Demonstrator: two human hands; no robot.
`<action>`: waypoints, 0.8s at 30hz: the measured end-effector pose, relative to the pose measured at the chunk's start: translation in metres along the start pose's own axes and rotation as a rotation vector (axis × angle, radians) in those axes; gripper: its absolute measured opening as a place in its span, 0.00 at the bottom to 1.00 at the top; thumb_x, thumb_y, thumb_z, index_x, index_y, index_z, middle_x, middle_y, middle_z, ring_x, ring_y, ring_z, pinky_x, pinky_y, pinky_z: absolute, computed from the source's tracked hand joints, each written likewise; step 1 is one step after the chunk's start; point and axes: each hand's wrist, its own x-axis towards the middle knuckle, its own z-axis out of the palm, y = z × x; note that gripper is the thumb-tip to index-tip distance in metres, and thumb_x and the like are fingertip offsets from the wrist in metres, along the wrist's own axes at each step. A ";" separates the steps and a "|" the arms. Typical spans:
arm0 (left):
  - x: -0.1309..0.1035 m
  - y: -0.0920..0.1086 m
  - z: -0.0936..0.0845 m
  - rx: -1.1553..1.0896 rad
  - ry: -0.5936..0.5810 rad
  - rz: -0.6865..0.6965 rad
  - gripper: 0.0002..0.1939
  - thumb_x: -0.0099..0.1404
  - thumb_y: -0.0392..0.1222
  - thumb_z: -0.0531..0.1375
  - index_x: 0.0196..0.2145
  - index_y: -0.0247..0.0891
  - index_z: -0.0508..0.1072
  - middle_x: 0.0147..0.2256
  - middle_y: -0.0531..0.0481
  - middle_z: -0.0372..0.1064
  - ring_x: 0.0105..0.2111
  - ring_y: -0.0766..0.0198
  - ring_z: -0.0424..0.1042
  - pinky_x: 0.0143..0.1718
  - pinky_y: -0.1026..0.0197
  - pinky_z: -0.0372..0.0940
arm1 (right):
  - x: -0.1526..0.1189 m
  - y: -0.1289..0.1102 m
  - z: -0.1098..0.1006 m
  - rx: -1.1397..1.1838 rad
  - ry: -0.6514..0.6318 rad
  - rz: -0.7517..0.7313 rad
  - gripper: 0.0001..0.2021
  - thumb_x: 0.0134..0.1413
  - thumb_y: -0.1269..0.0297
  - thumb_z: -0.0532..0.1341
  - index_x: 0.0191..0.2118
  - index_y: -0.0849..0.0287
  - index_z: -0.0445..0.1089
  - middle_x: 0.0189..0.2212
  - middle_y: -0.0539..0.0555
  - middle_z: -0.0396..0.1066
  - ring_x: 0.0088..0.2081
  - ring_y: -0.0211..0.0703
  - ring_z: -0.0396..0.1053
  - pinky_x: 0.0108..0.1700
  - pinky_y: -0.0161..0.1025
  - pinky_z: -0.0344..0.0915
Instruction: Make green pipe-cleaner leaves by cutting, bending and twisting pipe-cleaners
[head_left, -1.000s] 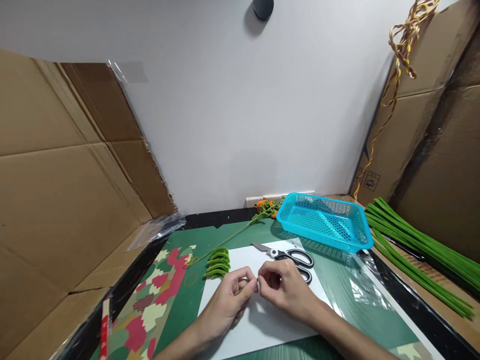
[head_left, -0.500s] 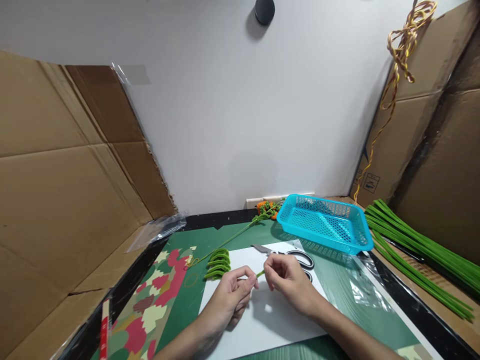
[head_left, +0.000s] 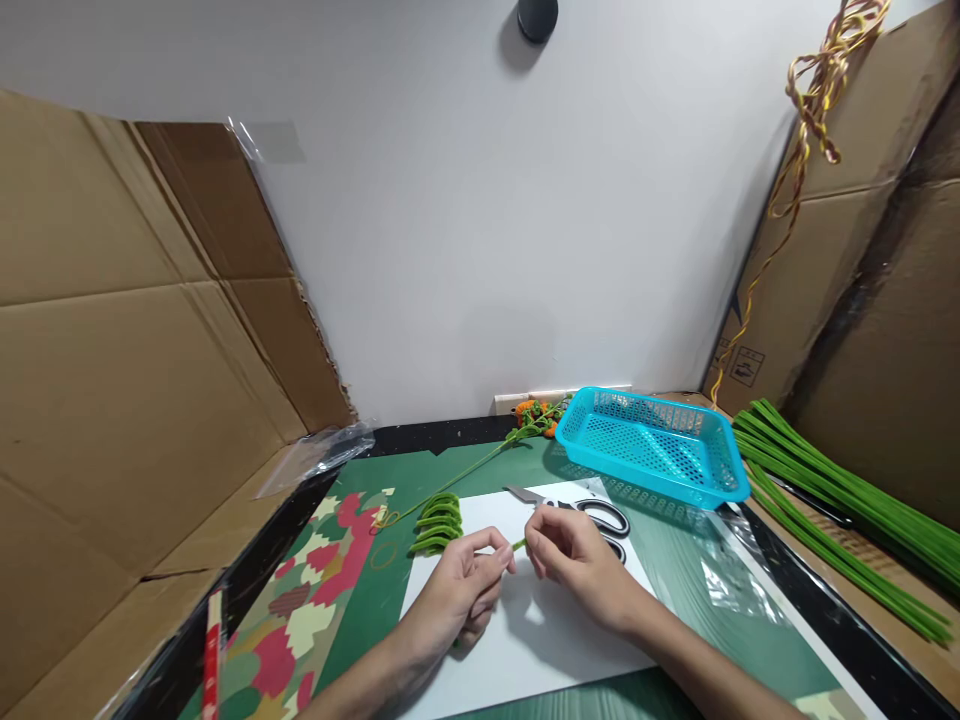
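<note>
Between my fingertips stretches a short piece of green pipe cleaner (head_left: 519, 545), mostly covered by the fingers. My left hand (head_left: 466, 592) pinches one end of it, and a bit of green also shows below that palm. At the other end, my right hand (head_left: 571, 555) is closed on it with thumb and forefinger. Both hands are above a white sheet of paper (head_left: 559, 640). Just left of them lies a row of several bent green pipe cleaner pieces (head_left: 439, 522). Scissors (head_left: 606, 517) with black and white handles lie behind my right hand, partly hidden by it.
A blue perforated basket (head_left: 652, 486) stands at the back right, beside a long-stemmed orange pipe cleaner flower (head_left: 531, 412). Long green pipe cleaners (head_left: 847, 500) lie at the right. Cardboard panels (head_left: 150, 380) and a white wall (head_left: 480, 220) enclose the green mat (head_left: 367, 590).
The hands stay almost where they were, still pinching the pipe cleaner. A bit of green now shows under my left hand. The whole view has shifted slightly.
</note>
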 end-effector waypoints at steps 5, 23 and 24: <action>-0.003 0.004 0.005 0.047 0.017 -0.013 0.24 0.65 0.66 0.65 0.34 0.43 0.66 0.14 0.67 0.50 0.12 0.74 0.39 0.12 0.70 0.40 | -0.002 -0.003 0.002 -0.081 0.001 0.002 0.16 0.67 0.52 0.62 0.34 0.59 0.69 0.23 0.47 0.66 0.26 0.37 0.58 0.30 0.36 0.52; -0.006 0.011 0.006 -0.079 0.249 0.261 0.16 0.68 0.40 0.62 0.53 0.42 0.68 0.29 0.56 0.67 0.29 0.65 0.59 0.33 0.65 0.58 | 0.002 -0.001 -0.013 0.087 0.198 0.000 0.17 0.57 0.52 0.67 0.24 0.58 0.67 0.15 0.45 0.60 0.18 0.34 0.54 0.24 0.36 0.49; -0.004 0.009 0.005 -0.078 0.243 0.291 0.17 0.69 0.44 0.63 0.53 0.42 0.68 0.30 0.56 0.69 0.29 0.65 0.61 0.33 0.65 0.59 | 0.001 -0.002 -0.013 0.073 0.190 0.000 0.17 0.58 0.53 0.66 0.25 0.57 0.67 0.15 0.44 0.60 0.18 0.34 0.54 0.24 0.36 0.49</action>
